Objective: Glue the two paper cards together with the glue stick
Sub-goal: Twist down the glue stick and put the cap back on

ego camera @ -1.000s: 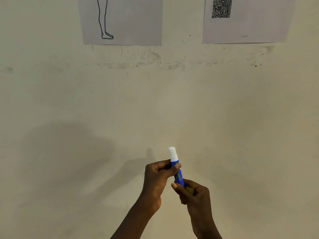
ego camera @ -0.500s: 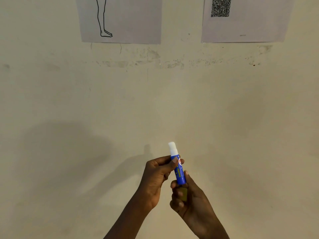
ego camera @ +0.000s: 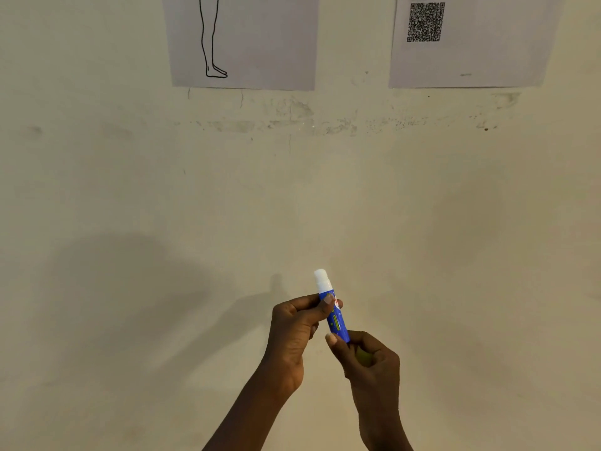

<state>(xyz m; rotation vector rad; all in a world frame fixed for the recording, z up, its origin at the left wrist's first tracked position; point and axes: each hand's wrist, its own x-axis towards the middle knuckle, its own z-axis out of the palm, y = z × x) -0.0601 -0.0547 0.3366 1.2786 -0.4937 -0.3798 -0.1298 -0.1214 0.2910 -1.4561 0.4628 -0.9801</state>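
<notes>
A blue glue stick (ego camera: 335, 317) with a white glue tip stands nearly upright in front of a cream wall. My left hand (ego camera: 292, 330) pinches its upper barrel between thumb and fingers. My right hand (ego camera: 370, 359) wraps around its yellow-green bottom end, thumb against the barrel. No cap is on the tip. The two paper cards are not in view.
Two white sheets hang on the wall at the top: one with a line drawing of legs (ego camera: 242, 40), one with a QR code (ego camera: 471, 40). A scuffed band (ego camera: 325, 125) crosses the wall below them. Shadows of my arms fall at the left.
The right hand's fingers shifted around the bottom end of the glue stick, and the view tilted up slightly. The stick stays held upright in both hands.
</notes>
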